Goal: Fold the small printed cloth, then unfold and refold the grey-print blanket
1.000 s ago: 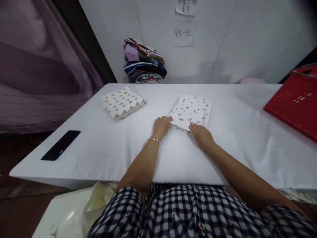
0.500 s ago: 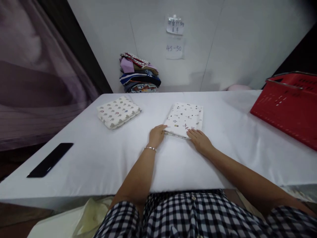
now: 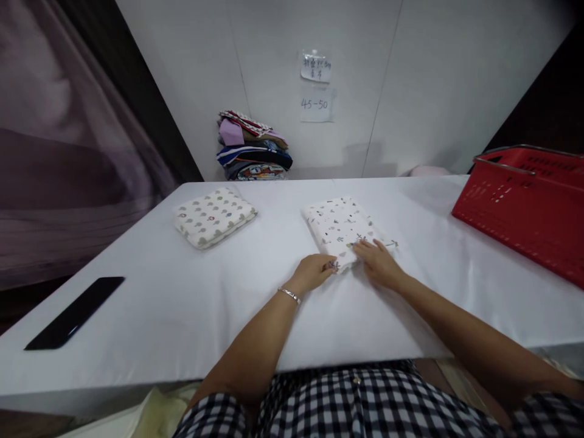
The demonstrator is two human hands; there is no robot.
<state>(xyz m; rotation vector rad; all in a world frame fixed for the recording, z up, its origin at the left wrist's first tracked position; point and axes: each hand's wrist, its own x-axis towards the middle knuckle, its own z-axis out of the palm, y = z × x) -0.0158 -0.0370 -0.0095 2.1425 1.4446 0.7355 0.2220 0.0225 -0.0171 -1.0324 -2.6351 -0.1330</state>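
A folded white cloth [image 3: 340, 222] with small printed figures lies on the table in front of me, turned at an angle. My left hand [image 3: 314, 271] pinches its near left corner between thumb and fingers. My right hand [image 3: 378, 261] rests with fingers stretched out on the cloth's near right part. A bit of printed fabric sticks out to the right beyond that hand. Farther left lies a second folded cloth [image 3: 214, 216], white with grey-green tree shapes; neither hand touches it.
The table has a white cover [image 3: 182, 316]. A black flat object [image 3: 77, 311] lies at its left side. A red basket [image 3: 524, 210] stands at the right. Behind the far edge rises a pile of folded fabrics [image 3: 253, 149]. Paper signs [image 3: 316, 104] hang on the wall.
The folded cloth has turned, its near edge shifting, and a piece now shows at the right. My left hand has moved right and nearer, taking the corner. The view has tilted slightly up.
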